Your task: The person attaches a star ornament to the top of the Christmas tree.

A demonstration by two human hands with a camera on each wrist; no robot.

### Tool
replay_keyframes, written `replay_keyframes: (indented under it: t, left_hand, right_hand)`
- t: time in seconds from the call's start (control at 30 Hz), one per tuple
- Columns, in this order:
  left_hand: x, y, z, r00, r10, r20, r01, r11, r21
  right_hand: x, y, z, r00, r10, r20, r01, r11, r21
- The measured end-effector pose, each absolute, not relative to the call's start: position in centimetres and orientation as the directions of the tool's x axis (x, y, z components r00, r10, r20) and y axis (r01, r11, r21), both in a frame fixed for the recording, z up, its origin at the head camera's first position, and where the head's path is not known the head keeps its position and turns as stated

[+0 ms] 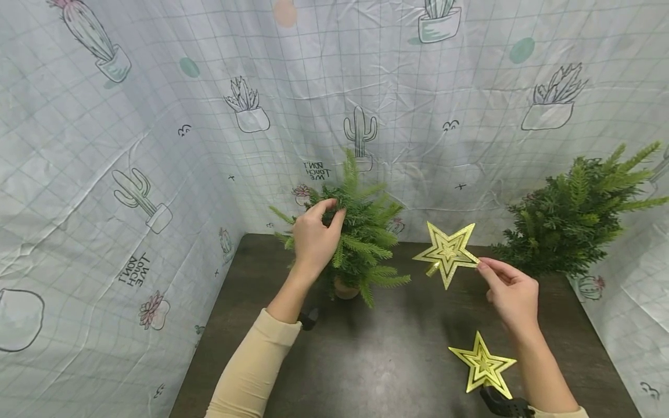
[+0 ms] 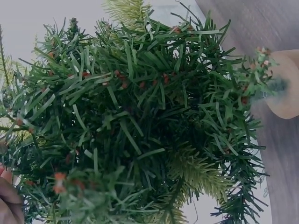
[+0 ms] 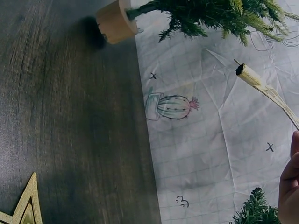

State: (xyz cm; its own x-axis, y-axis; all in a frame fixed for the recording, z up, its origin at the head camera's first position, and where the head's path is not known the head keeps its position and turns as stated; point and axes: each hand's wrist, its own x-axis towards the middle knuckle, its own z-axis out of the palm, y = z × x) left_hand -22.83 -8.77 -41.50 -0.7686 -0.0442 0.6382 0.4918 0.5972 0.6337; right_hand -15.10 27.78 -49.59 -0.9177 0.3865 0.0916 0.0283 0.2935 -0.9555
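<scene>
A small artificial Christmas tree (image 1: 360, 238) stands on the dark table, its round wooden base (image 3: 114, 23) showing in the right wrist view. My left hand (image 1: 317, 235) grips the tree's upper part, thumb and fingers curved around greenery; the fingertips are partly hidden among needles. Green branches (image 2: 135, 107) fill most of the left wrist view. Right of the tree, my right hand (image 1: 514, 293) pinches a gold star tree topper (image 1: 448, 253) by one point. The star is held above the table, with its short hollow tube (image 3: 250, 76) at the lower left in the head view.
A second gold star (image 1: 483, 364) lies on the table (image 1: 366, 360) near my right forearm. Another artificial tree (image 1: 575, 217) is at the right. Behind and at both sides hangs a white curtain (image 1: 313, 69) with cactus prints.
</scene>
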Motion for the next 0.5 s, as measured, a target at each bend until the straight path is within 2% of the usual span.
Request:
replay_keyframes:
  t: [0.5]
  left_hand:
    - [-22.4,-7.3,-42.1,-0.780,-0.025,0.626,0.502,0.574,0.648]
  right_hand:
    - [-15.1,27.7,-49.4,-0.903,0.416,0.106,0.024,0.296,-0.955]
